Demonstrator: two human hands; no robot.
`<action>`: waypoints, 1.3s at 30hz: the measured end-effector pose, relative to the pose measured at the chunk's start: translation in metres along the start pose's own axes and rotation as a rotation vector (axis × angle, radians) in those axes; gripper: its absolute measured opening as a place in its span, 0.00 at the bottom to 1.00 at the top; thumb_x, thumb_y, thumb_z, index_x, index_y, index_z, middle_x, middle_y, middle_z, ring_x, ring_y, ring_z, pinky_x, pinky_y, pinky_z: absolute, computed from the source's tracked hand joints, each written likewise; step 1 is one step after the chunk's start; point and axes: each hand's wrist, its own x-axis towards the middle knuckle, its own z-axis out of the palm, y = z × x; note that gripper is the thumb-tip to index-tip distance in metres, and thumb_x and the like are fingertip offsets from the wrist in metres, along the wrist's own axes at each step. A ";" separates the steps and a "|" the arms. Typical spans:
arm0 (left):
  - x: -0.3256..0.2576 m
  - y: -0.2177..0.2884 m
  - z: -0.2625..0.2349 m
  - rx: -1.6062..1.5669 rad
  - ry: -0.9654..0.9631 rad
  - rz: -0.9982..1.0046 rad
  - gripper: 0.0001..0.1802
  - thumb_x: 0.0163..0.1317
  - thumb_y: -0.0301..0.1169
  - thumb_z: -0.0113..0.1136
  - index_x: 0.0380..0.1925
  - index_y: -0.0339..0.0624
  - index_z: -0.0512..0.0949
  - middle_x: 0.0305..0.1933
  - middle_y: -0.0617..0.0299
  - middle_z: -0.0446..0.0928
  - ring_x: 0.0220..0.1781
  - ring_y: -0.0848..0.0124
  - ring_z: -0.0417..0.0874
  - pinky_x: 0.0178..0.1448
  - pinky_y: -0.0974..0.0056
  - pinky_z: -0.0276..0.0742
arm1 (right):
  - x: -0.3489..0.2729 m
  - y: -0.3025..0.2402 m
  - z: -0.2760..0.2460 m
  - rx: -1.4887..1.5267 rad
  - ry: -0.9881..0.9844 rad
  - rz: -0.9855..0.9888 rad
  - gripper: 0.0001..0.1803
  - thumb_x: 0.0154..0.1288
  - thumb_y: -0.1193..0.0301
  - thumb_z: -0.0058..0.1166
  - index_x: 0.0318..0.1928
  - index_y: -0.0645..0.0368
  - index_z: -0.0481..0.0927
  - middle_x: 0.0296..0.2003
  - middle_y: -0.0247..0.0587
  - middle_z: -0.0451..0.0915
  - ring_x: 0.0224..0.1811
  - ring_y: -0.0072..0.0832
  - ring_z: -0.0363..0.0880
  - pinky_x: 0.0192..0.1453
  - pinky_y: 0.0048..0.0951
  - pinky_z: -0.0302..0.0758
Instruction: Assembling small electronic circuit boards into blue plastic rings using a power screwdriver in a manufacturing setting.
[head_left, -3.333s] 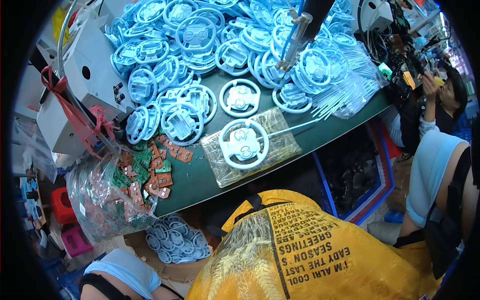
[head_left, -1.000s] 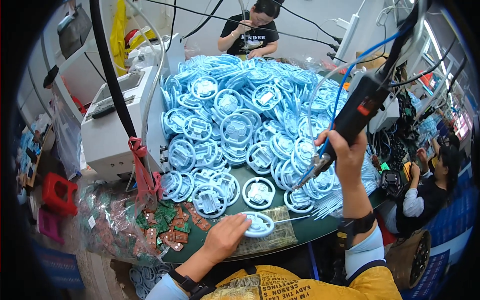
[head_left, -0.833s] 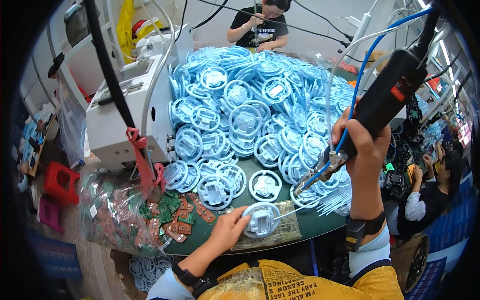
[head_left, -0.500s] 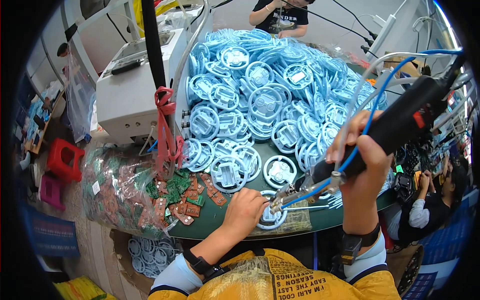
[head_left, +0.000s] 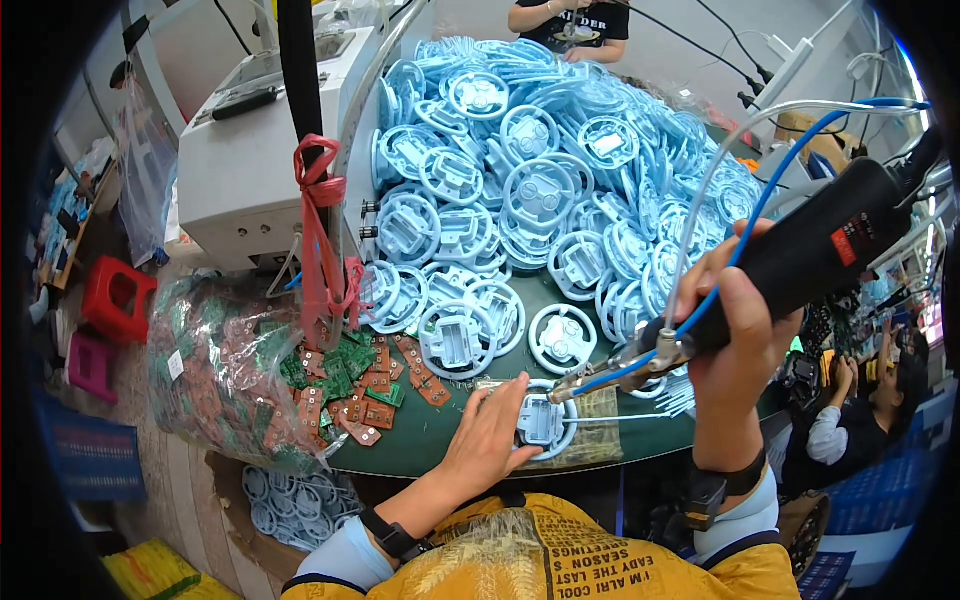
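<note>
A pale blue toy steering wheel part (head_left: 541, 424) lies at the table's near edge, its boxy middle facing up. My left hand (head_left: 488, 432) holds its left side, fingers along the upper rim and thumb at the lower rim. In my right hand (head_left: 745, 325) is a black powered screwdriver (head_left: 790, 260), gripped round its body and slanting down to the left. Its metal tip (head_left: 562, 393) is at the wheel's upper right; whether it touches cannot be made out. A blue hose (head_left: 770, 170) runs along the tool. A thin white rod (head_left: 625, 416) reaches rightward from the wheel.
A large heap of blue wheel parts (head_left: 540, 190) fills the table's far side. Small green and brown circuit boards (head_left: 365, 385) spill from a clear bag (head_left: 225, 370) at left. A grey machine (head_left: 255, 180) stands behind it. Other people sit at the far side and right.
My left fingers have drawn back from the screwdriver's tip to the wheel's left side. My right hand and the screwdriver have shifted slightly right, uncovering more of the wheel.
</note>
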 end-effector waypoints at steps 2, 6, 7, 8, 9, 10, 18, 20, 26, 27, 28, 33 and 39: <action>0.001 0.002 -0.001 0.114 -0.018 -0.035 0.60 0.48 0.37 0.78 0.74 0.35 0.48 0.71 0.49 0.64 0.73 0.55 0.64 0.69 0.39 0.55 | -0.002 0.011 0.002 -0.008 -0.046 -0.007 0.21 0.62 0.82 0.55 0.55 0.68 0.68 0.31 0.44 0.78 0.25 0.30 0.80 0.31 0.29 0.77; -0.001 -0.001 0.004 0.087 -0.036 -0.127 0.63 0.48 0.38 0.78 0.74 0.35 0.43 0.72 0.52 0.64 0.74 0.54 0.61 0.69 0.35 0.52 | -0.002 0.024 0.012 -0.021 -0.039 0.002 0.20 0.62 0.82 0.56 0.55 0.68 0.68 0.31 0.44 0.78 0.25 0.29 0.80 0.31 0.29 0.78; -0.001 -0.002 0.004 0.055 -0.033 -0.148 0.65 0.48 0.39 0.78 0.75 0.35 0.40 0.73 0.54 0.65 0.75 0.54 0.61 0.69 0.34 0.51 | -0.003 0.027 0.013 -0.031 -0.038 0.014 0.20 0.62 0.83 0.56 0.54 0.68 0.69 0.31 0.44 0.78 0.25 0.29 0.81 0.31 0.29 0.78; -0.001 -0.002 0.003 0.023 -0.030 -0.167 0.67 0.48 0.39 0.78 0.75 0.36 0.37 0.73 0.56 0.65 0.75 0.54 0.61 0.69 0.33 0.49 | -0.004 0.029 0.013 -0.041 -0.036 0.024 0.20 0.62 0.83 0.55 0.54 0.68 0.69 0.31 0.44 0.78 0.26 0.29 0.81 0.31 0.29 0.78; -0.002 -0.003 0.005 0.020 -0.030 -0.171 0.67 0.48 0.39 0.78 0.75 0.36 0.37 0.73 0.56 0.65 0.75 0.54 0.61 0.69 0.33 0.49 | -0.005 0.030 0.014 -0.042 -0.036 0.029 0.20 0.62 0.83 0.55 0.54 0.68 0.69 0.31 0.44 0.78 0.26 0.29 0.81 0.31 0.29 0.78; -0.003 -0.005 0.006 0.008 -0.036 -0.177 0.68 0.48 0.39 0.79 0.75 0.36 0.35 0.73 0.58 0.65 0.76 0.55 0.60 0.70 0.33 0.49 | -0.005 0.031 0.014 -0.054 -0.033 0.026 0.20 0.62 0.83 0.55 0.54 0.68 0.69 0.31 0.43 0.78 0.26 0.29 0.81 0.31 0.29 0.78; -0.004 -0.006 0.007 -0.026 -0.055 -0.202 0.69 0.48 0.38 0.79 0.75 0.36 0.33 0.73 0.58 0.65 0.76 0.55 0.61 0.71 0.33 0.46 | -0.004 0.039 0.014 -0.043 -0.039 0.043 0.19 0.62 0.83 0.56 0.54 0.67 0.69 0.32 0.43 0.78 0.26 0.28 0.81 0.31 0.29 0.79; -0.005 -0.007 0.010 -0.034 -0.048 -0.192 0.69 0.48 0.38 0.79 0.75 0.36 0.33 0.73 0.57 0.65 0.76 0.54 0.61 0.72 0.33 0.45 | -0.005 0.038 0.014 -0.028 -0.027 0.032 0.18 0.62 0.82 0.56 0.52 0.67 0.69 0.32 0.42 0.78 0.25 0.27 0.80 0.31 0.28 0.78; -0.003 -0.005 0.008 -0.033 -0.050 -0.222 0.69 0.47 0.38 0.79 0.75 0.35 0.34 0.73 0.56 0.65 0.75 0.55 0.62 0.72 0.33 0.44 | -0.019 0.046 0.016 -0.246 -0.014 0.013 0.19 0.62 0.79 0.54 0.52 0.63 0.66 0.29 0.42 0.74 0.24 0.29 0.77 0.30 0.29 0.77; -0.003 -0.004 0.006 -0.028 -0.061 -0.230 0.68 0.48 0.37 0.78 0.75 0.36 0.34 0.73 0.56 0.65 0.75 0.56 0.61 0.72 0.32 0.44 | -0.017 0.048 0.018 -0.264 -0.020 0.019 0.19 0.62 0.80 0.55 0.53 0.63 0.66 0.30 0.43 0.75 0.24 0.28 0.78 0.30 0.30 0.77; -0.002 -0.003 0.007 -0.023 -0.064 -0.219 0.68 0.48 0.37 0.78 0.75 0.36 0.34 0.73 0.56 0.65 0.75 0.56 0.61 0.72 0.32 0.44 | -0.013 0.051 0.011 -0.265 -0.052 0.003 0.21 0.62 0.80 0.54 0.54 0.62 0.66 0.30 0.42 0.76 0.24 0.28 0.78 0.31 0.30 0.77; -0.002 0.003 0.007 0.045 -0.028 -0.148 0.63 0.47 0.38 0.78 0.75 0.39 0.44 0.68 0.50 0.68 0.74 0.54 0.63 0.73 0.35 0.46 | 0.002 0.000 0.003 -0.215 0.029 -0.042 0.22 0.63 0.76 0.52 0.57 0.67 0.66 0.27 0.40 0.74 0.24 0.28 0.77 0.30 0.29 0.76; 0.018 0.013 -0.009 0.212 -0.218 -0.128 0.53 0.45 0.40 0.79 0.71 0.47 0.61 0.64 0.53 0.64 0.69 0.53 0.63 0.67 0.36 0.53 | -0.011 -0.008 0.002 -0.257 0.023 -0.008 0.23 0.61 0.76 0.54 0.56 0.67 0.65 0.29 0.44 0.74 0.24 0.30 0.78 0.30 0.30 0.76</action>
